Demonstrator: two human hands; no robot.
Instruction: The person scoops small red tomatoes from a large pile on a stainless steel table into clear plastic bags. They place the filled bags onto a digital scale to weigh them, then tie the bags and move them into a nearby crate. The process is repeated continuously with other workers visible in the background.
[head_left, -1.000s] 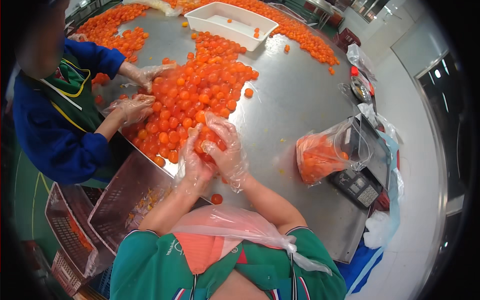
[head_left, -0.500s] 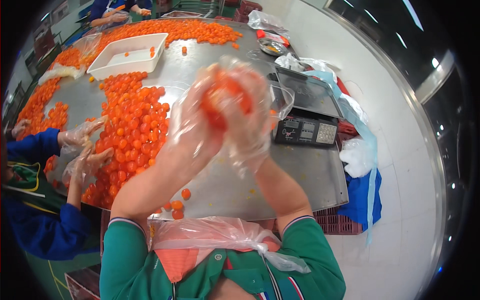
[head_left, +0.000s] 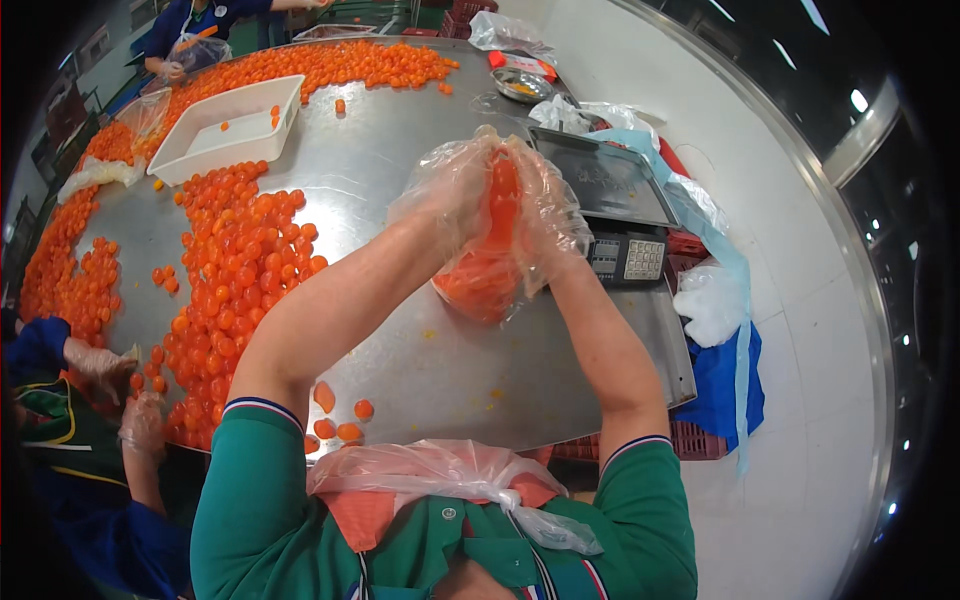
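My left hand (head_left: 447, 195) and my right hand (head_left: 550, 220), both in loose clear gloves, are close together above the metal table. They press from either side on a clear plastic bag of orange egg yolks (head_left: 482, 287), its contents showing between the palms and bulging below the left wrist. Film and blur hide the exact fingertips. Left of my left forearm spreads a big heap of round, glossy orange yolks (head_left: 235, 270). By the table's near edge, several loose yolks (head_left: 364, 409) lie beside my left elbow.
Beyond the heap stands a white tray (head_left: 215, 146) with a few yolks inside. A black scale (head_left: 625, 256) is right of my hands, and a metal bowl (head_left: 522, 85) sits farther back. Co-workers' gloved hands (head_left: 100, 365) work at the left; more yolks (head_left: 330, 62) line the far edge.
My hands have moved slightly right and come upright side by side, and the bag's orange contents now hang lower. An extra loose yolk lies near my left elbow. The left co-worker's hands have drawn back.
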